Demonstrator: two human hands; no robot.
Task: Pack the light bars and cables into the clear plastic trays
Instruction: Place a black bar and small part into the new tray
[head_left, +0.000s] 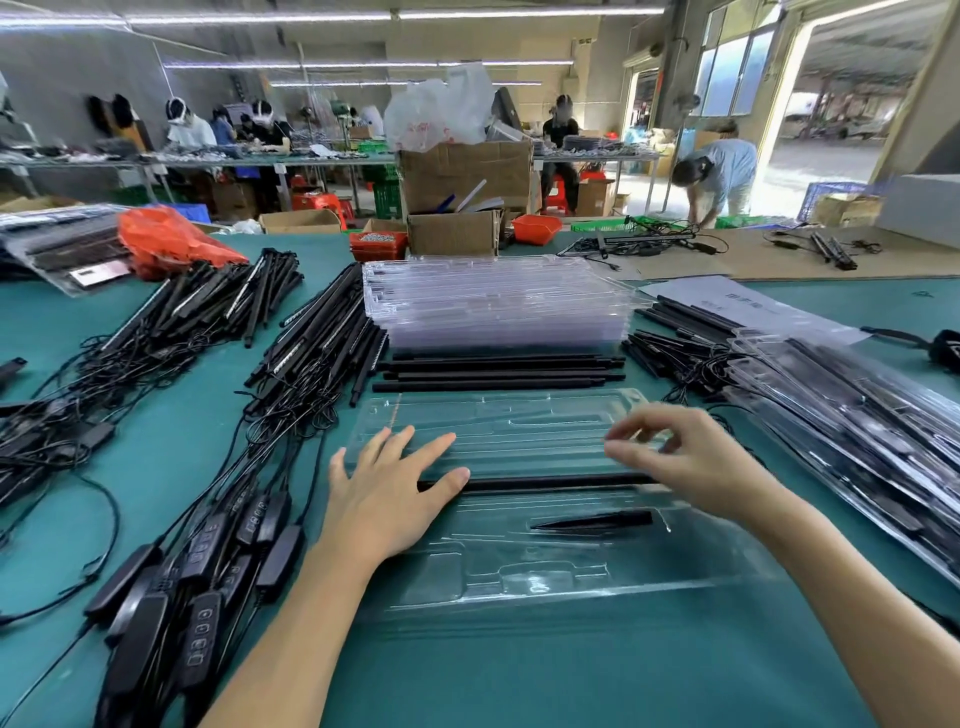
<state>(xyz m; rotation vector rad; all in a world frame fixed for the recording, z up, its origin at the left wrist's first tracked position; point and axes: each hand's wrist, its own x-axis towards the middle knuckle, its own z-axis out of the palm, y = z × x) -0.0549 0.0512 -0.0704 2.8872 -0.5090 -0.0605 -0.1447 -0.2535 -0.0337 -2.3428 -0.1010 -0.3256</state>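
A clear plastic tray (519, 566) lies open on the green table in front of me. One black light bar (550, 482) rests in a long groove across its middle, and a small black wedge-shaped piece (597, 520) sits in a lower pocket. My left hand (387, 493) lies flat with straight fingers on the tray's left side, its thumb touching the bar's left end. My right hand (680, 457) hovers over the tray's right side with fingers loosely curled, holding nothing I can see. Several loose black bars (498, 371) lie just beyond the tray.
A stack of empty clear trays (493, 306) stands behind the loose bars. Heaps of light bars with cables and black controllers (208, 545) cover the left. Packed trays (857, 426) pile up on the right. Cardboard boxes (465, 176) and other workers are at the back.
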